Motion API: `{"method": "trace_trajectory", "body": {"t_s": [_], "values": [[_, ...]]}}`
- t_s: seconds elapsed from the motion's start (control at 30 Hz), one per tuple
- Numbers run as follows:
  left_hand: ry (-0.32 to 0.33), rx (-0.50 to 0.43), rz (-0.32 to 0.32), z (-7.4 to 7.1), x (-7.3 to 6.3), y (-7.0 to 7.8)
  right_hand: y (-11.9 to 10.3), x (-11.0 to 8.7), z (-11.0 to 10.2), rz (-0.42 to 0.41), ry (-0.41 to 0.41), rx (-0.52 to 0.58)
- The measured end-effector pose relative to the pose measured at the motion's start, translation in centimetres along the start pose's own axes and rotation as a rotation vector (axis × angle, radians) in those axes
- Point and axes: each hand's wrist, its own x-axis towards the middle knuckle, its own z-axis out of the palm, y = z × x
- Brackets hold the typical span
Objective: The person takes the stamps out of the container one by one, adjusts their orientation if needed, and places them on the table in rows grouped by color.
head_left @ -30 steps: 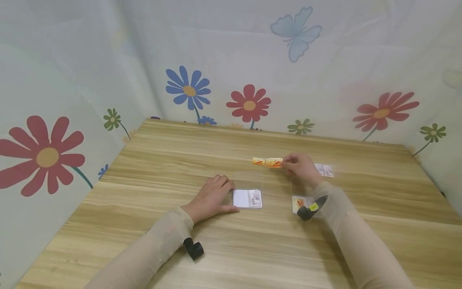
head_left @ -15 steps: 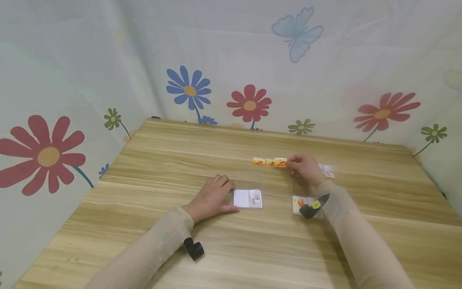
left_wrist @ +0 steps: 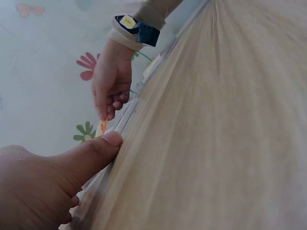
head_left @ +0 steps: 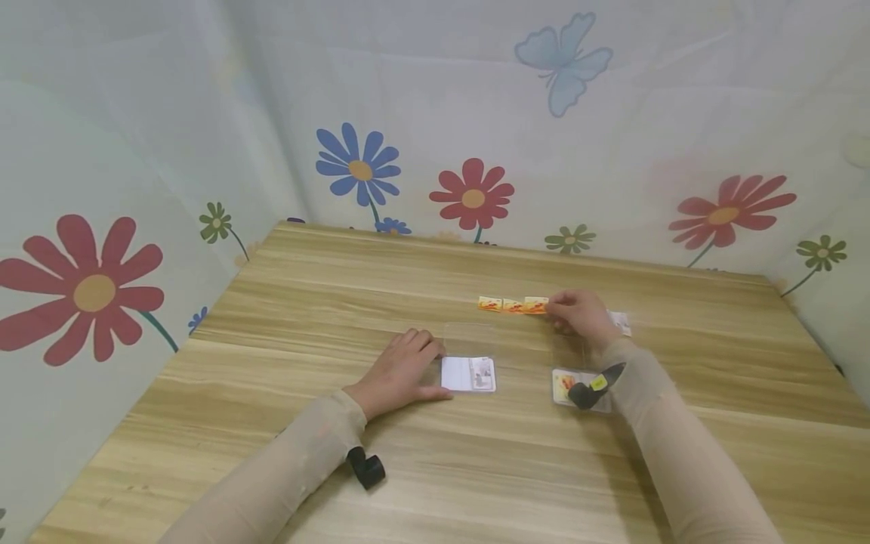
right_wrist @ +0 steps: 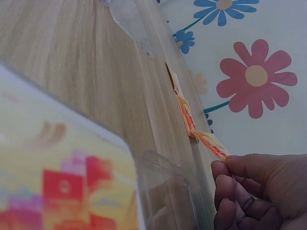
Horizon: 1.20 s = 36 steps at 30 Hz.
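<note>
Three small orange-and-yellow printed cards point(head_left: 513, 305) form a row on the table's far half; whether they are joined is unclear. My right hand point(head_left: 581, 313) pinches the rightmost card point(right_wrist: 213, 144) between thumb and index finger. In the right wrist view its other fingers curl beneath. My left hand point(head_left: 401, 374) holds the left side of an opened clear plastic case point(head_left: 455, 374), thumb at the near edge, fingers toward the far one. White sheets and a grey picture show inside that case. The left wrist view shows the left thumb point(left_wrist: 91, 153) along its edge.
A second clear case point(head_left: 591, 400) with an orange picture lies below the right wrist, partly covered by the black wrist camera point(head_left: 584, 394). Pale printed cards point(head_left: 621, 323) lie behind the right hand, partly hidden. A flowered curtain hangs behind the wooden table point(head_left: 476, 468).
My right hand has moved slightly right with the pinched card. Where two orange cards showed, three now show in a longer row. The left hand has stayed at its case.
</note>
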Motion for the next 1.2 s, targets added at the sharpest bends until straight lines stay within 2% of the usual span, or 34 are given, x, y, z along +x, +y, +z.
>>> {"method": "trace_trajectory", "body": {"t_s": [0.77, 1.0, 1.2], "values": [[0.011, 0.012, 0.009, 0.35, 0.01, -0.23, -0.25, -0.19, -0.35, 0.037, -0.001, -0.067], [0.002, 0.002, 0.006, 0.31, -0.01, -0.23, -0.40, 0.04, -0.27, 0.025, 0.024, -0.175], [0.003, 0.002, 0.002, 0.34, -0.02, -0.25, -0.58, 0.07, -0.10, 0.030, 0.032, -0.197]]}}
